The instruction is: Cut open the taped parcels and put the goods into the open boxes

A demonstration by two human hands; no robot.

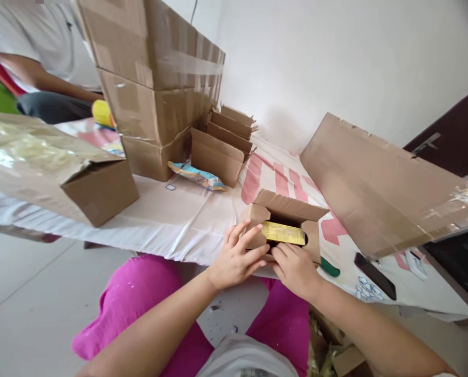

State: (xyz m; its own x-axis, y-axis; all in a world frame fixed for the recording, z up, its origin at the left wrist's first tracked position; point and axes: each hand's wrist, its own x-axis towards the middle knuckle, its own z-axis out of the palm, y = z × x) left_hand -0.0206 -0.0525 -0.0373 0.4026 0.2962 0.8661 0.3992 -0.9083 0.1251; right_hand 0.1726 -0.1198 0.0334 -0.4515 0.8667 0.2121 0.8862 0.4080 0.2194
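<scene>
A small open cardboard box (292,205) stands at the table's front edge with its flaps up. Inside lies a yellow printed packet or carton (284,233). My left hand (236,256) rests against the box's left side, fingers spread over the near left corner. My right hand (296,266) bends its fingers together over the near wall into the opening, close to the yellow packet; its thumb is on the near side. The fingertips are partly hidden. A green object (330,267), perhaps a handle, pokes out beside the box on the right.
Tall stacked cartons (140,94) and a taped long box (61,167) stand at left. Open boxes (218,152) and a blue snack bag (198,175) lie behind. A large carton (387,183) and a dark phone (375,275) are at right. Another person (53,47) sits at far left.
</scene>
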